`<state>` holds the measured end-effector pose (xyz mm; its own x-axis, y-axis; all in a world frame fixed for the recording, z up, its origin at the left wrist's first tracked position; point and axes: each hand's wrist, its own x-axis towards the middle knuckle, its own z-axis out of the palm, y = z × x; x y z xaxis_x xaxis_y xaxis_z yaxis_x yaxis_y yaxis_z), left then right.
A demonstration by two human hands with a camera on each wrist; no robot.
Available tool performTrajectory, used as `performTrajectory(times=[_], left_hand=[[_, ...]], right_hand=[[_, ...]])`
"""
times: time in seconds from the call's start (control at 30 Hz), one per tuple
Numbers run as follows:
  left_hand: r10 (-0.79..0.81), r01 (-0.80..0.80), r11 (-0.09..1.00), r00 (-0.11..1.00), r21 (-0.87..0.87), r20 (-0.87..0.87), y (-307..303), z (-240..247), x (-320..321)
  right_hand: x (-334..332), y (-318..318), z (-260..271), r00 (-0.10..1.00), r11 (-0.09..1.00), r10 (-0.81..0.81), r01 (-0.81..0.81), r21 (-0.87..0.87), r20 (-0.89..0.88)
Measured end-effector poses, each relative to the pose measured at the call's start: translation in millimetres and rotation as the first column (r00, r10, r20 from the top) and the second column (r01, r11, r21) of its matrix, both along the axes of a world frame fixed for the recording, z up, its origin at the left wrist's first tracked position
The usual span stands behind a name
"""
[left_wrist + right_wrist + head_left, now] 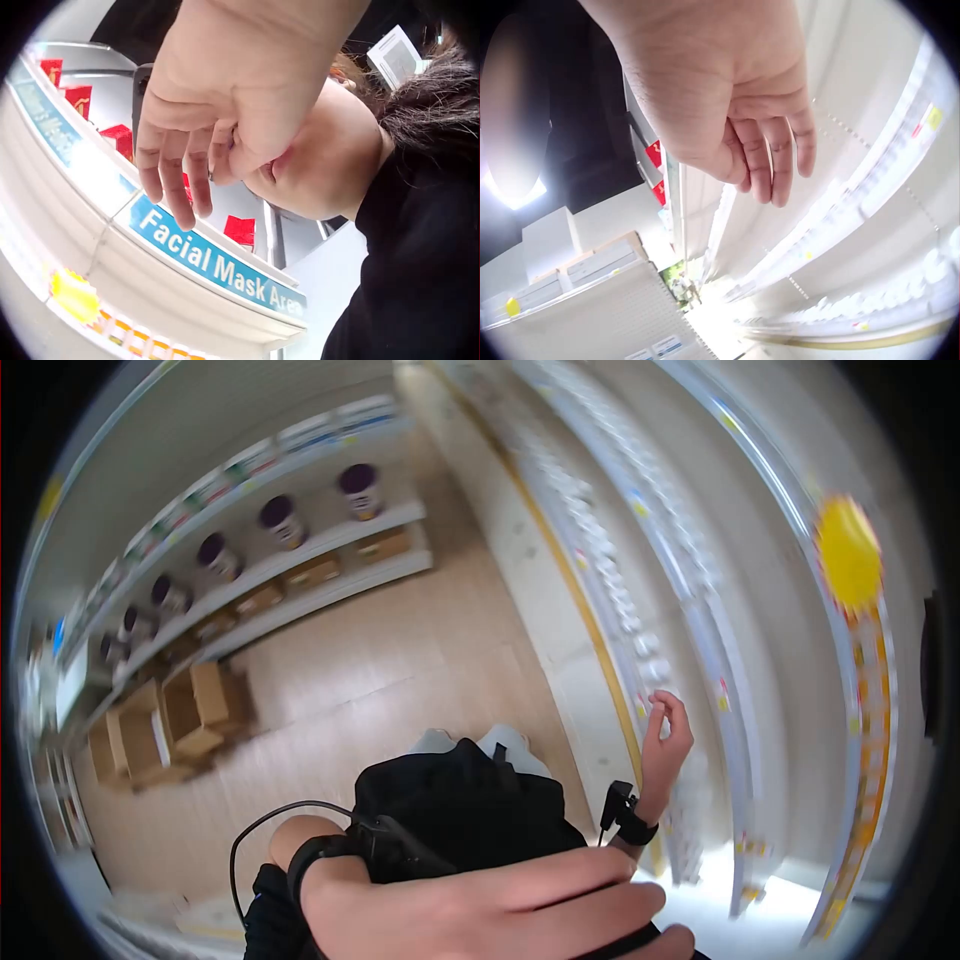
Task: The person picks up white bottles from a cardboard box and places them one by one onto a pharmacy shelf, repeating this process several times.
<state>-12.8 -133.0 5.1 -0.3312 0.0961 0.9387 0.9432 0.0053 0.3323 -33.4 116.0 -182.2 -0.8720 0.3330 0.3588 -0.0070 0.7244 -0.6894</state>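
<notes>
The left hand [490,910] is large and close at the bottom of the head view, its fingers pointing right. In the left wrist view, the left hand [225,97] is raised before the person's chin, fingers loosely bent, with no item visible in its grasp. Beside the long shelving, the right hand [667,745] has loosely curved fingers and holds nothing. The right wrist view shows the right hand [735,105] with fingers hanging slightly bent and shelf rows behind them; contact with the shelf cannot be told.
Open cardboard boxes [160,730] lie on the wooden floor [400,670] at left. Purple-lidded tubs [283,522] line a lower shelf. Small white items [600,550] fill shelving along the right. A Facial Mask Area sign [217,255] and red packs [240,231] are above.
</notes>
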Motion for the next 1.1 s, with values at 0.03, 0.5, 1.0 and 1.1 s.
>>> performTrajectory(times=[0.03,0.5,1.0,1.1], left_hand=[[0.101,-0.100,0.993,0.995,0.067,-0.023,-5,-14,0],[0.725,-0.610,0.682,0.638,-0.403,0.260,-243,-15,11],[0.373,-0.635,0.223,-0.646,-0.740,0.666,-453,-257,62],[0.227,-0.666,0.058,-0.717,-0.744,0.659,-449,-267,101]], right_hand=[[-17,-10,-2,0.997,0.997,0.081,-0.081,0.010,0.000],[-209,-312,-10,0.512,0.515,0.836,-0.856,0.036,0.196],[-340,-642,-8,-0.063,-0.055,0.940,-0.998,-0.031,0.334],[-324,-716,-18,-0.237,-0.247,0.882,-0.969,-0.029,0.406]])
